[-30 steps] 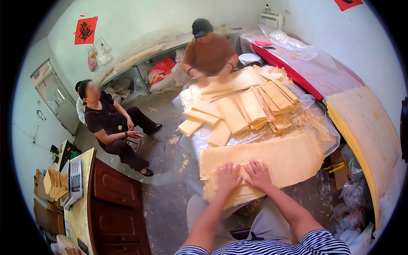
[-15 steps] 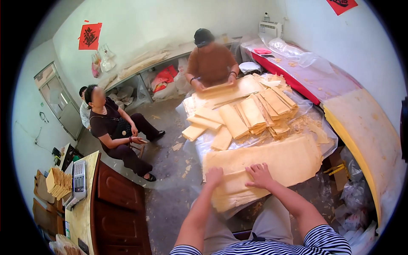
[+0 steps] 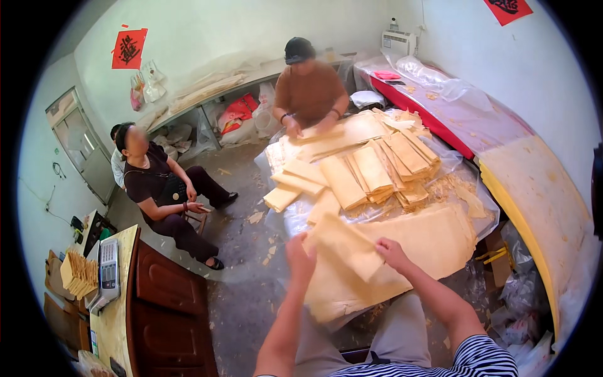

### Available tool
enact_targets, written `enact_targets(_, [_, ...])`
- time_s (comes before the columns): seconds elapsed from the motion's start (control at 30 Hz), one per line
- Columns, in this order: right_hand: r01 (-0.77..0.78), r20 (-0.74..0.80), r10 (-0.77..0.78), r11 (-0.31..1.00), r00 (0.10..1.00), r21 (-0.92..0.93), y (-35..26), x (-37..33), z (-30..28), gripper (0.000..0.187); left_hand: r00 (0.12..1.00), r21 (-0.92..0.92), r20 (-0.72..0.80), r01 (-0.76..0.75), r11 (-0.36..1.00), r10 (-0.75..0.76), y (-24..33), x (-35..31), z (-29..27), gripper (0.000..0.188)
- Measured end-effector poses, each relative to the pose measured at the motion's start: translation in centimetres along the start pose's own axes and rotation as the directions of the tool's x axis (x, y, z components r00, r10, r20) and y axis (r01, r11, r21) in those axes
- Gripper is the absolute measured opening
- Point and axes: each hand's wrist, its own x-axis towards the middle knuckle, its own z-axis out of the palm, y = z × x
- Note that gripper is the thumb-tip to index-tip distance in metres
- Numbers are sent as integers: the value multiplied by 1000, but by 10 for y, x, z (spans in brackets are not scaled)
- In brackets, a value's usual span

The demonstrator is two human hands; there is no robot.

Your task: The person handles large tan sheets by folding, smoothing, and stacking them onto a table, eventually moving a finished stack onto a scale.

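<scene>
A folded pale-yellow sheet (image 3: 347,247), thin and stiff like dried tofu skin, is held up at a tilt between my two hands. My left hand (image 3: 301,256) grips its left end, with the fingers partly blurred. Its right edge is pinched by my right hand (image 3: 392,255). Beneath lies a broad stack of flat sheets (image 3: 433,244) with ragged edges, at the near side of the table. Just beyond it, folded bundles (image 3: 361,179) lie side by side and overlapping.
Across the table a person in brown (image 3: 311,94) handles another folded sheet. Someone sits at left (image 3: 166,191), another person partly behind. A scale (image 3: 108,270) and stacked pieces (image 3: 78,275) stand on the left cabinet. A plastic-covered bench (image 3: 527,169) runs along the right; flakes litter the floor.
The folded sheet has been lifted off the stack and tilted up between my hands. My right hand has gone from lying spread on it to pinching its edge. My left hand moved slightly left.
</scene>
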Motion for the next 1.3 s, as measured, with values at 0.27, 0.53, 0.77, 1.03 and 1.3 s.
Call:
enact_targets(0.27, [-57, -275, 199, 891, 940, 450, -60, 138, -22, 15, 960, -36, 233, 168, 985, -155, -30, -86, 27, 28])
enact_targets(0.53, [34, -235, -171, 868, 957, -495, 41, 46, 48, 35, 954, 167, 104, 261, 951, -280, -59, -104, 3, 35])
enact_targets(0.77, [457, 265, -404, 517, 876, -724, -17, -94, 116, 60, 796, 29, 177, 583, 812, -579, -89, -118, -4, 42])
enact_targets(1.03, [424, 260, -350, 563, 900, -709, -36, -100, 115, 68, 804, -100, 171, 589, 802, -569, -66, -113, -9, 40])
enact_targets(1.3, [403, 263, -321, 527, 910, -749, -35, -95, 126, 65, 632, -410, 437, 773, 484, -640, -36, -133, 15, 24])
